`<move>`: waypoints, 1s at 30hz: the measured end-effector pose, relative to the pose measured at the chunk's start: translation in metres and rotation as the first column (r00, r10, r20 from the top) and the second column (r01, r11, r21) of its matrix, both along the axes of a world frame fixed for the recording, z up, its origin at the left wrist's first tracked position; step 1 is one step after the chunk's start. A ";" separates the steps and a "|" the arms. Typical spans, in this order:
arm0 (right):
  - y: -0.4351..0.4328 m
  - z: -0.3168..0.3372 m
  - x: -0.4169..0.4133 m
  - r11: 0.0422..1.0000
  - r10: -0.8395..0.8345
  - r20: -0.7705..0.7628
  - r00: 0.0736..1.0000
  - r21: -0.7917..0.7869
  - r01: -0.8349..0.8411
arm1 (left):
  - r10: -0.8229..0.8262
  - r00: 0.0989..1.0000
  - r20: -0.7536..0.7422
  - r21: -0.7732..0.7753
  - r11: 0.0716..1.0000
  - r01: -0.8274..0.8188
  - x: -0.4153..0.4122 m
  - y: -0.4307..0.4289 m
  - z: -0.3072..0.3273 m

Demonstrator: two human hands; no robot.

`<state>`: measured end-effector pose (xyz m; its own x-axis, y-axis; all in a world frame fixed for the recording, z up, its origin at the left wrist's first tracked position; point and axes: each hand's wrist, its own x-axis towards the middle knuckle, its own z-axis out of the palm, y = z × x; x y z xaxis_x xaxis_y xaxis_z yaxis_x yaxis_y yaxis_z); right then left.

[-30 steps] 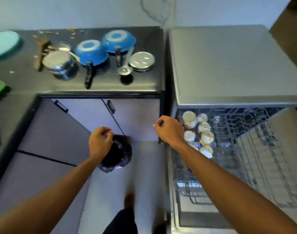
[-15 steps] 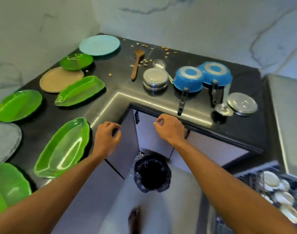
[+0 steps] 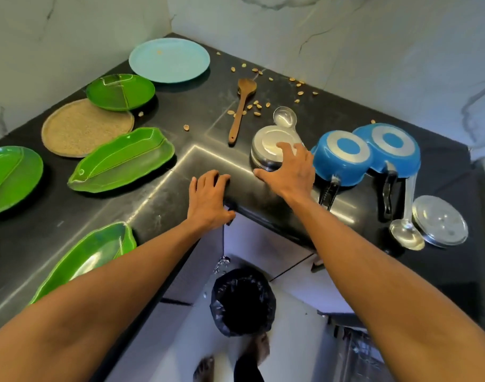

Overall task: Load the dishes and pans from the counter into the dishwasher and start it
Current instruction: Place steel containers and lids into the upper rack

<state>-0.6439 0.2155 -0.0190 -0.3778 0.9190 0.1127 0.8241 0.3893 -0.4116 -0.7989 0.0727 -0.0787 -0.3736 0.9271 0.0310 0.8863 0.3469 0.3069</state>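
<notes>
Nearest to us, on the floor below the counter's inner corner, stands a bin lined with a black bag [image 3: 242, 301], and at the lower right a dim piece of the dishwasher rack [image 3: 357, 351] shows. On the left run of the counter [image 3: 158, 205] a green leaf-shaped plate [image 3: 89, 257] lies by the front edge, partly under our left forearm. Our left hand [image 3: 208, 197] rests on the front edge right at the inner corner, fingers bent, tips on the dark stone, holding nothing. Just beyond it our right hand [image 3: 288, 172] is spread wide over an upturned steel bowl [image 3: 266, 144] — thumb at the near rim, fingertips on the flat base, not closed round it. Right of the bowl a blue pan [image 3: 342, 158] and a second blue pan [image 3: 387, 147] sit upside down, touching, handles pointing to the front edge. Farther right lie a steel ladle [image 3: 406, 235] and a steel lid [image 3: 441, 224], just beside each other. Behind the bowl are a small steel scoop [image 3: 284, 117], a wooden spoon [image 3: 242, 111] and scattered nut shells [image 3: 256, 106]. Along the left run lie a second leaf-shaped plate [image 3: 122, 161], a divided green plate [image 3: 9, 177], a woven mat [image 3: 86, 128], a round green plate [image 3: 120, 91] — and, in the far corner, a pale blue plate [image 3: 169, 60].
</notes>
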 end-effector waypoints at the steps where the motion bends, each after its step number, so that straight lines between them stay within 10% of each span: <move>1: 0.012 0.000 -0.004 0.999 0.022 0.041 0.999 -0.027 -0.021 | -0.031 0.998 -0.046 -0.042 0.999 0.029 -0.003 0.007 0.000; 10: 0.078 -0.004 -0.029 0.945 0.290 0.215 0.933 -0.220 -0.243 | -0.037 0.988 -0.149 -0.092 0.995 0.024 -0.007 0.015 -0.005; 30: -0.017 0.034 0.074 0.985 0.150 0.069 0.986 -0.093 -0.143 | -0.025 0.995 -0.093 -0.044 0.999 0.021 0.006 0.015 -0.004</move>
<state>-0.5694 0.1983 0.0155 -0.5136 0.8580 0.0004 0.7906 0.4734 -0.3884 -0.7932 0.0879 -0.0831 -0.3491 0.9368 0.0245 0.9184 0.3368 0.2076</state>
